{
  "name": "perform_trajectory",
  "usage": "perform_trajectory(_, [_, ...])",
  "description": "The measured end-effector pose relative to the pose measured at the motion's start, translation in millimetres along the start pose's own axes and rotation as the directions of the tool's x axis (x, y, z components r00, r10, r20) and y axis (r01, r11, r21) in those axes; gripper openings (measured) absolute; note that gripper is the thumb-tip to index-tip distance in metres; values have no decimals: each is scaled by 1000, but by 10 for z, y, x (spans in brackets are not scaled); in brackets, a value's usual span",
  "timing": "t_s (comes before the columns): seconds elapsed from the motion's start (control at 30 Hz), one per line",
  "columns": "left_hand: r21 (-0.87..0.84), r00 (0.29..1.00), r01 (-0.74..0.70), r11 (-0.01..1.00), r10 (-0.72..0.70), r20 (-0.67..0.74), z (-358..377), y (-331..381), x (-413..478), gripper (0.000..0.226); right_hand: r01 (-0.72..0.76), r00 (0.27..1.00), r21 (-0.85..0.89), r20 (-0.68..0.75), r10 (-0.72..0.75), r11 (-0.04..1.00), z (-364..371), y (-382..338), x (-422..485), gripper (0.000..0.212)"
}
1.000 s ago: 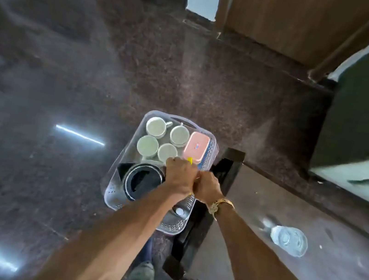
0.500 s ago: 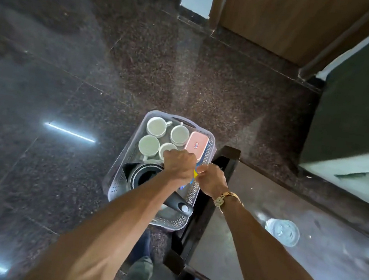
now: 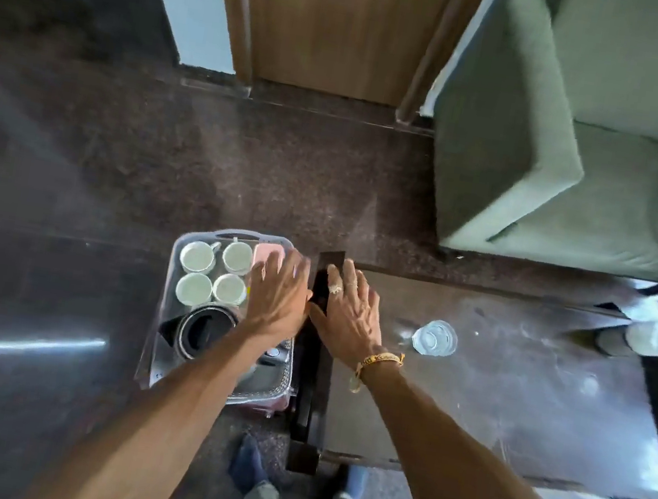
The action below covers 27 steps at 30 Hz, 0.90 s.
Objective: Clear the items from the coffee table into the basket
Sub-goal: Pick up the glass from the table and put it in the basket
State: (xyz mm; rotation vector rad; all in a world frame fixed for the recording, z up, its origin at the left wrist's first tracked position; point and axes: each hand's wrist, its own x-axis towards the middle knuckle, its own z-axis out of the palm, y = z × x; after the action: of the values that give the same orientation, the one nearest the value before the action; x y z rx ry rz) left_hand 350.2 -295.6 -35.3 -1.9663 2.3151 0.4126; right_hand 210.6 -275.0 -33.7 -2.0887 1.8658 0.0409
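Left hand (image 3: 279, 293), right hand (image 3: 348, 308) spread empty mid-frame; hasty reach could knock glass (image 3: 434, 337), centre-right, off coffee table (image 3: 510, 399).

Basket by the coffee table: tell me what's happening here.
A person is clearing the coffee table into a clear plastic basket on the floor beside it. The basket holds four white cups, a pink box and a black kettle. Both hands are open and hold nothing: the left hand is over the basket's right side, the right hand over the table's dark edge. A clear glass on the table is not yet packed.
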Motion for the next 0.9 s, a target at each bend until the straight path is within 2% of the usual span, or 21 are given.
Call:
perform_trajectory(0.17, [-55, 989, -121, 991, 115, -97, -74, 576, -75, 63, -116, 979, 26, -167, 119, 993, -219, 482, -402, 80])
perform_trajectory(0.37, [6, 961, -238, 971, 236, -146, -168, 1408, -246, 66, -214, 932, 46, -291, 218, 976, -519, 1215, -920, 85])
perform_trajectory(0.7, [39, 935, -321, 946, 323, -146, 115, 3361, -916, 68, -285, 890, 27, -363, 275, 958, -719, 2919, -2244, 89])
perform_trajectory(0.9, [71, 871, -476, 877, 481, -104, 239, 4636, -1314, 74, -381, 847, 20, -395, 357, 925, -945, 3884, -3066, 92])
